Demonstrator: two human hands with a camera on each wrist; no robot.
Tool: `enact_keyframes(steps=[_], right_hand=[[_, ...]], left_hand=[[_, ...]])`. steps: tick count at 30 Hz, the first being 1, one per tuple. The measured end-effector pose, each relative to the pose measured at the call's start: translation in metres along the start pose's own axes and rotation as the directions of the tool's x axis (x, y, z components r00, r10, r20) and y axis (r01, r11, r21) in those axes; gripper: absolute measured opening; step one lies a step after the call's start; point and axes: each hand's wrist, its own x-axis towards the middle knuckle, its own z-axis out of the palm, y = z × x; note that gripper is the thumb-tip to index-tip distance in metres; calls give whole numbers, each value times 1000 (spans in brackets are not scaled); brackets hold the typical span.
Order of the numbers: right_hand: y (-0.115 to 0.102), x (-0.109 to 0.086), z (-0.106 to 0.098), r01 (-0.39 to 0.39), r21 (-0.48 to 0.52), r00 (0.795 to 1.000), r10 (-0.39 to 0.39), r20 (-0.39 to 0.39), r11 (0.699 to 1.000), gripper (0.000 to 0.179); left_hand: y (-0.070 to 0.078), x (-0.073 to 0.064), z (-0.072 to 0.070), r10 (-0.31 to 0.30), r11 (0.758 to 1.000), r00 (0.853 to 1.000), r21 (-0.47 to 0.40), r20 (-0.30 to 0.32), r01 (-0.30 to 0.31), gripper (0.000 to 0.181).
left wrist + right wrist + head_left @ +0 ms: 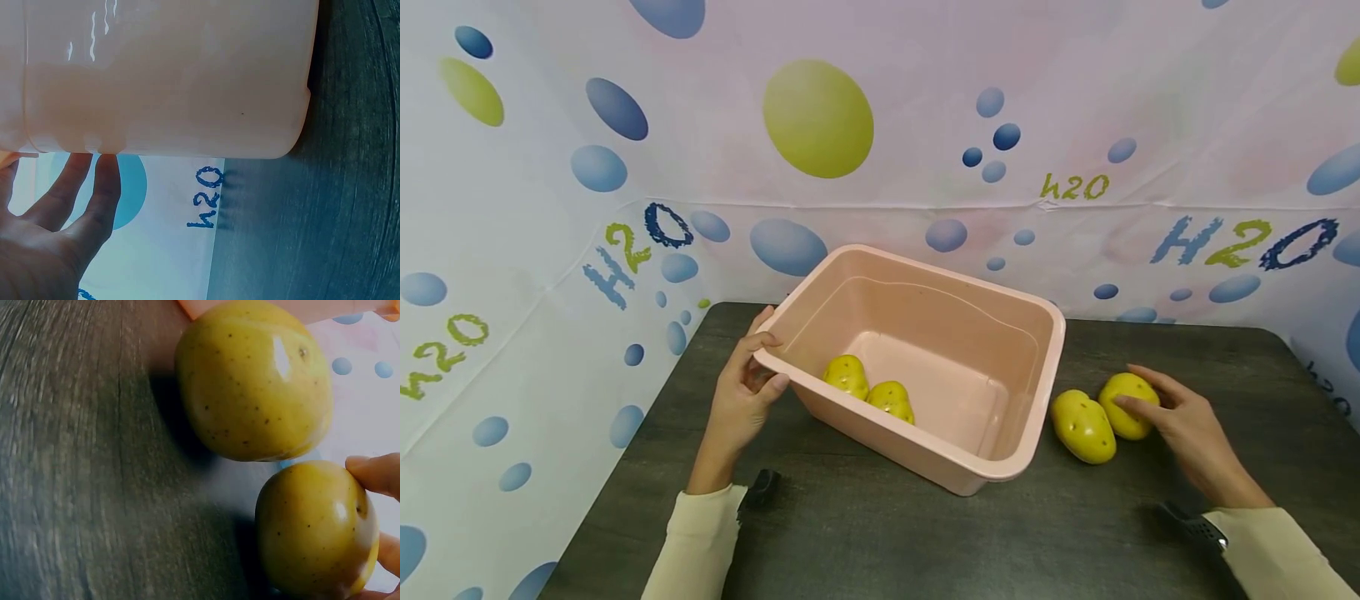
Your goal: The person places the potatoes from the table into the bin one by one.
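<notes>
I have the left hand point(741, 408) gripping a pink rectangular plastic tub point(883, 437), the right hand point(1191, 429) gripping a rounded yellow potato point(1124, 387) at right.

Pink basin point(169, 81): cropped above and at left, left wrist view.
Two yellow potatoes point(847, 373) inside: lower parts hidden behind near rim.
Rightmost potato point(1127, 392): partly covered by thumb.
Left grip point(47, 240): cropped at left.
Right grip point(380, 481): mostly beyond right edge, right wrist view.
Sleeves point(700, 533): cropped below, head view.
Blue lettering point(86, 294): cut off, illegible.
</notes>
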Motion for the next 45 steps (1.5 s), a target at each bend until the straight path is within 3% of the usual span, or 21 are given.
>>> enact_keyframes(steps=[7,16,22,27,45], right_hand=[[-3,3,2,57,-49,998,-56,32,997,86],[-1,10,0,89,-74,996,-88,17,993,92],[2,14,3,151,-156,988,-153,-3,976,91],[1,13,6,187,-165,981,-193,-21,968,87],[-4,7,-6,200,-249,980,-197,36,947,79]], left_hand=[[-1,1,0,3,1000,1000,-13,9,-3,41],[0,1,0,-2,1000,1000,-11,12,2,42],[-1,1,1,-11,1000,1000,-4,17,11,41],[-2,1,1,-6,1000,1000,-12,11,6,42],[-2,0,-1,-26,1000,1000,11,-4,26,42]])
